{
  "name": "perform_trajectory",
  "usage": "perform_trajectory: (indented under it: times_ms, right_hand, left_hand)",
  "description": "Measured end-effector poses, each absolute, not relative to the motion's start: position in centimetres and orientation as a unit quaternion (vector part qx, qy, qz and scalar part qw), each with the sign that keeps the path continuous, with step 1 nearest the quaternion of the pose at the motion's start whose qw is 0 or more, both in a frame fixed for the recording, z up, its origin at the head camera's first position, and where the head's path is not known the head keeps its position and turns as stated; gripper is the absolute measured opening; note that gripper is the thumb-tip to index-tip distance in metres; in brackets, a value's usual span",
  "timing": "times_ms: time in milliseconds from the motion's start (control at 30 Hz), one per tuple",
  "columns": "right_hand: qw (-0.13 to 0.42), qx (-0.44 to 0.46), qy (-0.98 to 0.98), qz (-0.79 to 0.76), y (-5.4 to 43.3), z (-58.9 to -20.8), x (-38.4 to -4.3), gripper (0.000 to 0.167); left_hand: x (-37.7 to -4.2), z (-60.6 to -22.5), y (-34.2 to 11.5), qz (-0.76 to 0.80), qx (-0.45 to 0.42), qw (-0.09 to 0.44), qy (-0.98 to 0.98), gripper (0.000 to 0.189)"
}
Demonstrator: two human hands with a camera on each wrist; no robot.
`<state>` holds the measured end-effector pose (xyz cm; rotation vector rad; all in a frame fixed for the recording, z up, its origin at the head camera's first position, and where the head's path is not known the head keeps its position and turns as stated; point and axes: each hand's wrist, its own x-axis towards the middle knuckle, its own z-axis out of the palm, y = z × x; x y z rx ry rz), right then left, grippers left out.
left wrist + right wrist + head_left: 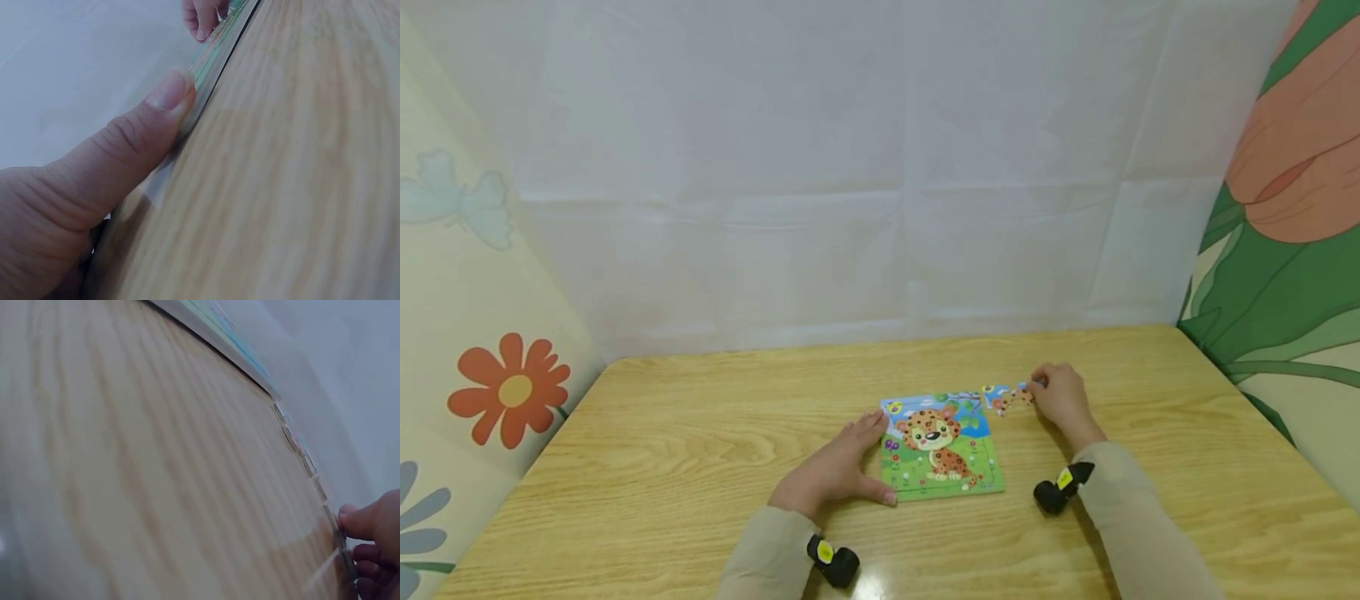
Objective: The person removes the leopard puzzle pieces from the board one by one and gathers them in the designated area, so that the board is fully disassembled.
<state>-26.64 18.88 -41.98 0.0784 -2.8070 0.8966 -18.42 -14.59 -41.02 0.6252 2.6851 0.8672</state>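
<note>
The puzzle board (936, 450) is lying flat on the wooden table (685, 467), between the two hands, its leopard picture facing up. A cluster of loose pieces (1017, 398) is sitting just off the board's far right corner; whether the nearest one is touching the board, I cannot tell.

Judging by this layout, the biggest trouble could be coming from the board: nothing but the left hand (835, 467) is seen bracing it, so a hard nudge from the right could be turning it askew. Next in size, the cluster is lying unfenced on bare wood, and any careless push could be breaking its alignment or driving it into the board's edge. Smallest of all, the end piece (338, 534) is offering only a thin edge, so a loose pinch could be letting it slip or flip over.

As for the hands, the left is spreading wide, its fingers resting along the board's left edge and its thumb pressing by the near left corner; it is bracing the board rather than clasping it. The right hand (1064, 400) is closing more tightly, fingers curling, thumb and fingertips pinching the end piece at the cluster's far right.
</note>
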Motion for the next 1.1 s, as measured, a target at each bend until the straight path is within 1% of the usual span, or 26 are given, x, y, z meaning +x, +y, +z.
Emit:
perform_trajectory:
  times_ms: [200,333,567,800,1100]
  right_hand:
    - [0.076,-0.012,-0.935,0.347,19.1,-41.7,-26.5,0.026]
    - [0.075,-0.035,-0.922,0.378,19.1,-41.1,-26.2,0.032]
    - [0.087,-0.024,-0.907,0.412,18.7,-40.2,-25.7,0.033]
    - [0.071,-0.019,-0.892,0.446,17.6,-39.4,-25.4,0.035]
    - [0.073,0.012,-0.889,0.451,16.2,-39.3,-25.1,0.030]
  left_hand:
    - [-18.5,-41.0,-14.5,0.296,0.217,0.128,0.921,0.114]
    - [-18.6,-41.0,-14.5,0.294,0.219,0.126,0.922,0.114]
    - [-18.5,-41.0,-14.6,0.292,0.220,0.125,0.922,0.114]
    - [-18.5,-41.1,-14.6,0.297,0.219,0.125,0.921,0.113]
    - [-18.5,-41.0,-14.6,0.295,0.226,0.120,0.921,0.112]
